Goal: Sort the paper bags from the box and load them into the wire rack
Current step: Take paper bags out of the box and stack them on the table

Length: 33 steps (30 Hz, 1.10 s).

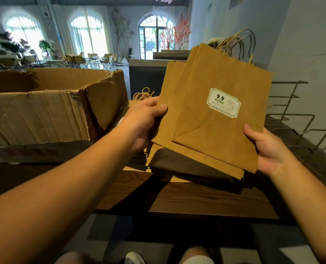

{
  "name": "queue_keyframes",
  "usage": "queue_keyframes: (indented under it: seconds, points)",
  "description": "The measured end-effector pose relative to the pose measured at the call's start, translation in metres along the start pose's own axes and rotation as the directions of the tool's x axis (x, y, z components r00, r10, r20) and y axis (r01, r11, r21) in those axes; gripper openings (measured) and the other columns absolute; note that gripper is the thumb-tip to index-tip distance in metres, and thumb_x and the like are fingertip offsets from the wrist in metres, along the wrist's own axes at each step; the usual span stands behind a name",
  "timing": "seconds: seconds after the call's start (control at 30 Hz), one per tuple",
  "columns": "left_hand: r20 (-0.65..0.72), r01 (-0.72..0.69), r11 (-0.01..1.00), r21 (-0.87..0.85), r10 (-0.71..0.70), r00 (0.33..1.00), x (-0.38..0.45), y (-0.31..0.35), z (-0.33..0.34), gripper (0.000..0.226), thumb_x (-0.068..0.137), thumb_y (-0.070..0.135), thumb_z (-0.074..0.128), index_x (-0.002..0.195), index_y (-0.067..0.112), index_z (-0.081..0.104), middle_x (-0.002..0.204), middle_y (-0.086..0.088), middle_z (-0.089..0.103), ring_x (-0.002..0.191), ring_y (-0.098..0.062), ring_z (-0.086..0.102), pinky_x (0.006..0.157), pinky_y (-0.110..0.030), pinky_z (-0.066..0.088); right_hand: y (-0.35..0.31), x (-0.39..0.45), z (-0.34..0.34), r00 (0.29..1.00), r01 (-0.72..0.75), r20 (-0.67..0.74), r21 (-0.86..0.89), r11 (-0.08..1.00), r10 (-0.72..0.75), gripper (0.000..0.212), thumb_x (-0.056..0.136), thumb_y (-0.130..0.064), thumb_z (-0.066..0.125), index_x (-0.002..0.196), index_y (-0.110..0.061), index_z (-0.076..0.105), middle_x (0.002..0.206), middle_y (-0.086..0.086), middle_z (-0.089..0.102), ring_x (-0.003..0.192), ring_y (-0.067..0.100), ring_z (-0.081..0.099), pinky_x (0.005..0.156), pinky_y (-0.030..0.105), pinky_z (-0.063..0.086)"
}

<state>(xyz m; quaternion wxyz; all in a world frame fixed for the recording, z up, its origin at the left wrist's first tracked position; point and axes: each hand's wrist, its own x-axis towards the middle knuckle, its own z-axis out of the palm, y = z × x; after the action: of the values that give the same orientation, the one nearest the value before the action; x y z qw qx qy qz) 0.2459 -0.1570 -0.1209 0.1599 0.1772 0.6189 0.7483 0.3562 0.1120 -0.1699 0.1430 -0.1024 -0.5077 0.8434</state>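
Above the table (206,199) | left hand (145,119), right hand (266,149) grip clamped on paper bags (211,126) side edges | wire rack (295,119) right

A café or small shop interior, seen from behind a dark wooden counter (196,199) at the lower centre of the frame. Folding chairs and tables (93,60) fill the seating area at upper left, lit by tall arched windows (88,33). Potted plants (45,47) and red decorative branches (181,33) stand along the far walls. A price sticker (223,102) reading "9.9" marks a stack of brown paper bags (211,134) at centre right, beside a torn cardboard box (44,111) at left.
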Motion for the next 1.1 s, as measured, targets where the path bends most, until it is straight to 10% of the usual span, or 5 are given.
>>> queue_keyframes:
  seconds: [0.23,0.4,0.63,0.93,1.1]
  points:
    - [0.089,0.087,0.891,-0.445,-0.053,0.995,-0.011,-0.007,0.006,0.028,0.097,0.005,0.049,0.118,0.010,0.067,0.095,-0.009,0.074,0.081,-0.020,0.072,0.088,-0.038,0.057,0.010,0.005,-0.008,0.999,0.028,-0.035,0.196,0.980,-0.022,0.030,0.093,-0.023,0.063,0.122,-0.023,0.071,0.124,0.010,0.070,0.098,0.025,0.074,0.065,0.045,0.062]
    - [0.088,0.175,0.784,-0.596,-0.153,0.984,-0.028,-0.021,0.027,0.015,0.094,0.001,0.049,0.080,0.005,0.054,0.078,-0.015,0.063,0.087,-0.031,0.066,0.090,-0.045,0.057,0.022,0.017,-0.014,0.999,-0.030,-0.032,0.314,0.949,0.042,0.129,0.012,-0.029,0.103,0.133,-0.016,0.060,0.122,0.014,0.071,0.103,0.031,0.072,0.065,0.048,0.061]
    - [-0.097,0.173,0.848,-0.501,-0.254,0.962,-0.004,-0.032,0.044,0.032,0.094,-0.003,0.056,0.126,0.002,0.052,0.101,-0.017,0.062,0.083,-0.028,0.070,0.071,-0.041,0.062,0.030,0.013,-0.001,0.995,-0.035,-0.081,0.318,0.948,0.064,0.048,0.096,-0.044,0.051,0.139,-0.023,0.054,0.121,0.011,0.071,0.099,0.030,0.074,0.064,0.045,0.062]
    - [-0.190,-0.314,0.949,0.013,0.310,0.932,0.015,-0.001,0.037,0.038,0.094,0.000,0.055,0.123,0.025,0.053,0.117,-0.008,0.069,0.109,-0.027,0.068,0.096,-0.051,0.056,0.029,0.005,0.000,0.998,-0.013,-0.049,0.339,0.941,0.032,0.049,0.100,-0.045,0.041,0.136,-0.015,0.056,0.112,0.012,0.074,0.095,0.027,0.075,0.064,0.042,0.062]
    - [0.076,-0.591,0.571,0.570,0.679,0.730,0.008,-0.004,0.037,0.058,0.082,-0.009,0.045,0.134,0.018,0.049,0.115,0.005,0.059,0.103,0.002,0.057,0.082,-0.007,0.045,0.029,0.007,-0.001,0.998,0.031,-0.055,0.361,0.932,-0.012,0.047,0.103,-0.045,0.038,0.134,-0.015,0.057,0.114,0.010,0.074,0.097,0.025,0.074,0.068,0.041,0.062]
